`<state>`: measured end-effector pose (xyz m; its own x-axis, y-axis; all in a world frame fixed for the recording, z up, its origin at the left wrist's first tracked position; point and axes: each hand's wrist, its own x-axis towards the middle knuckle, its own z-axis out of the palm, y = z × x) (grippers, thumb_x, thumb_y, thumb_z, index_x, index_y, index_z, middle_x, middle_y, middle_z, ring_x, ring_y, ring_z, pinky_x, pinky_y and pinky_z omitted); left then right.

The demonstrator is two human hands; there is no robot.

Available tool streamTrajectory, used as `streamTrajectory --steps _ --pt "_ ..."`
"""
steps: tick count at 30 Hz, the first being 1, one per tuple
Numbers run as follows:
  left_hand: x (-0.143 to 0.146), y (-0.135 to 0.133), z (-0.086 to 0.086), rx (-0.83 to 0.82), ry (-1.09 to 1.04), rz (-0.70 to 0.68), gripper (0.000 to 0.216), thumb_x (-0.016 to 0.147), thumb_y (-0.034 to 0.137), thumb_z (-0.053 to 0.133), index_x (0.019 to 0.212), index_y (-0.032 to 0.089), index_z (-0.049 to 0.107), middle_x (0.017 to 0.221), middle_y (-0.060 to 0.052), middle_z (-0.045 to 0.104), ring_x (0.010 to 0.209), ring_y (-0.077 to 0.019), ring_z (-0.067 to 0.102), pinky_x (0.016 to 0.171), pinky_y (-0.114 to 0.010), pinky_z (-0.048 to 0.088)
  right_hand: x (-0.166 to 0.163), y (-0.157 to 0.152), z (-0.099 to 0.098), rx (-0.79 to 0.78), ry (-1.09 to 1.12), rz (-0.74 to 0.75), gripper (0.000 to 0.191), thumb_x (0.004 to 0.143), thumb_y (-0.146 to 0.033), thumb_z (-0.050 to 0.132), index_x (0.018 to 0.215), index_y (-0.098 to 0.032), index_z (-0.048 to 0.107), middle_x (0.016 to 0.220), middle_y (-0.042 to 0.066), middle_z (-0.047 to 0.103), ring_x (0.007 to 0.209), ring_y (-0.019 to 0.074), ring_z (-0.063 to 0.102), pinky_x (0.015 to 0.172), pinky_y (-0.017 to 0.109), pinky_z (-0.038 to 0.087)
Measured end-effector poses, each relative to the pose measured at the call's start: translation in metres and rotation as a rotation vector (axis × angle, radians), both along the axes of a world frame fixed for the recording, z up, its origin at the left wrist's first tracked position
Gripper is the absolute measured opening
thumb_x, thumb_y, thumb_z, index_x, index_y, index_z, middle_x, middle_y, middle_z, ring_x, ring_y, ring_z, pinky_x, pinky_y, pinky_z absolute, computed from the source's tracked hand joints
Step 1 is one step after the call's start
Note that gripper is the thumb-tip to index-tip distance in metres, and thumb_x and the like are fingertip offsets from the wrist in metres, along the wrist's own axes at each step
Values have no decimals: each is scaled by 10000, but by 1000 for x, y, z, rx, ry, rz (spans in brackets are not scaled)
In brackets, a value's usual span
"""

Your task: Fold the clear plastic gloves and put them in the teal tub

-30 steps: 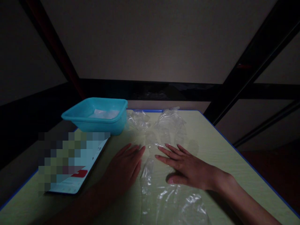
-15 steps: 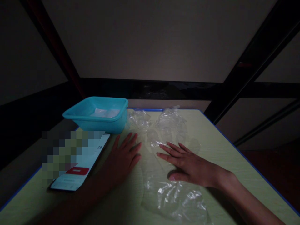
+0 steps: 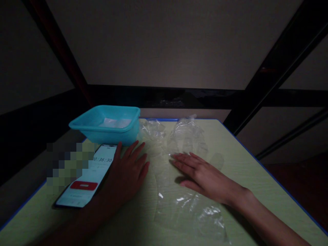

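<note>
A clear disposable plastic glove (image 3: 187,212) lies spread on the table, its cuff toward me and its finger shapes pointing away. My right hand (image 3: 198,172) rests flat on it, palm down, fingers stretched out and holding nothing. To the left, my left hand (image 3: 129,167) is open with spread fingers, palm down beside the glove's left edge. Its forefinger is next to the top of a phone (image 3: 89,181), and that forearm covers part of the phone's right side. Behind the glove's fingers sits crumpled clear plastic (image 3: 186,126), with another crumpled piece (image 3: 153,130) left of it.
A turquoise plastic basket (image 3: 112,130) stands at the back left, something white (image 3: 115,123) inside it. The pale table (image 3: 230,153) has a blue edge. A pale wall panel (image 3: 164,44) rises behind it, with dark beams (image 3: 266,75) on the right.
My left hand has shifted left, toward the phone. My right hand has moved slightly left and away from me across the glove. The glove's finger part lies more spread out to the right.
</note>
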<state>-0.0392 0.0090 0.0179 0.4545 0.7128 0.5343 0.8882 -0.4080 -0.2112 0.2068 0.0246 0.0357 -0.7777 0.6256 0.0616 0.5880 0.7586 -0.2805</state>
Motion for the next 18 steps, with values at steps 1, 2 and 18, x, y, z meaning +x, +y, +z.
streamTrajectory --steps 1,2,18 --pt "2 -2 0 18 -30 -54 258 864 197 404 905 140 652 1155 -145 618 1112 -314 524 950 -610 334 -3 -1 -1 -12 20 51 536 893 -383 463 1362 -142 366 1413 140 364 1314 235 308 1088 452 239" --pt "4 -4 0 35 -65 -109 243 857 172 406 911 135 641 1136 -144 626 1089 -298 539 940 -583 365 -6 -2 -2 -37 25 97 543 898 -383 453 1370 -134 350 1416 137 358 1320 218 297 1095 423 235" --pt "22 -22 -15 -72 -454 -560 228 797 47 466 978 134 574 979 -95 658 939 -168 600 858 -294 494 -28 -12 -11 -208 344 -43 376 912 -145 335 1265 -106 456 1361 118 449 1273 132 377 1073 329 306"
